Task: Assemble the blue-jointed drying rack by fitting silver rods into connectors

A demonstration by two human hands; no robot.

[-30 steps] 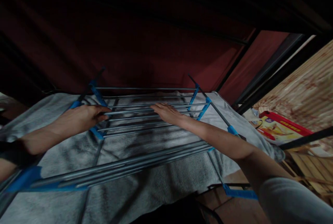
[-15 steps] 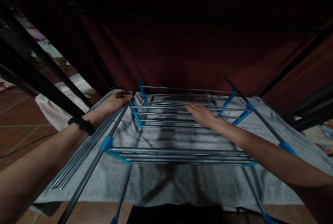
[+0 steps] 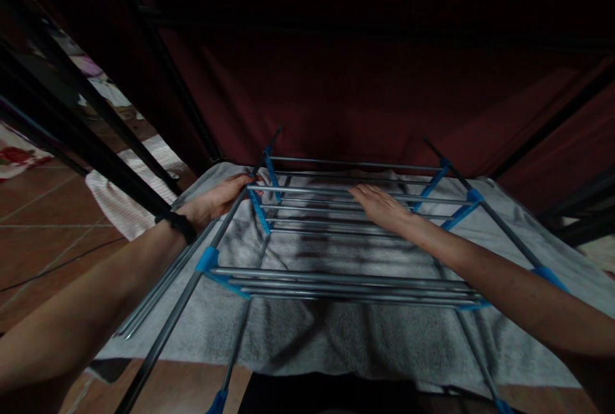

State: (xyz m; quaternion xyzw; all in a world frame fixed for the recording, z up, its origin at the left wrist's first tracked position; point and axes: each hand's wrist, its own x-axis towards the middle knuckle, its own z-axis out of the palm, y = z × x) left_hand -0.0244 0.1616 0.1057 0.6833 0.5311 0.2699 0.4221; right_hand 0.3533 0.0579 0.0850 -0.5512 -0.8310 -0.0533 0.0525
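Note:
A rack of grey metal tubes with blue plastic brackets (image 3: 230, 282) stands in front of me, with rods crossing between its two sides. My left hand (image 3: 235, 191), a dark band at its wrist, is closed around the rack's left pole by the far-left bracket, where a rod's left end sits. Parts of its fingers are hidden behind the pole. Palm down, my right hand (image 3: 377, 204) lies over that upper metal rod (image 3: 298, 190) near its middle, fingers together and bent over it; its thumb is hidden. Lower rods run beneath this hand.
A grey towel-like cloth (image 3: 307, 343) lies under the rack. Several loose metal rods (image 3: 163, 295) lie on its left side. Dark red fabric (image 3: 336, 93) hangs behind, with black bars (image 3: 96, 106) at the left. A striped cloth (image 3: 118, 193) rests on the tiled floor (image 3: 33, 247).
The upper rod's left end now sits higher, at the far-left bracket, apart from the rods below. My left hand has closed further around the pole there. The view has shifted slightly left.

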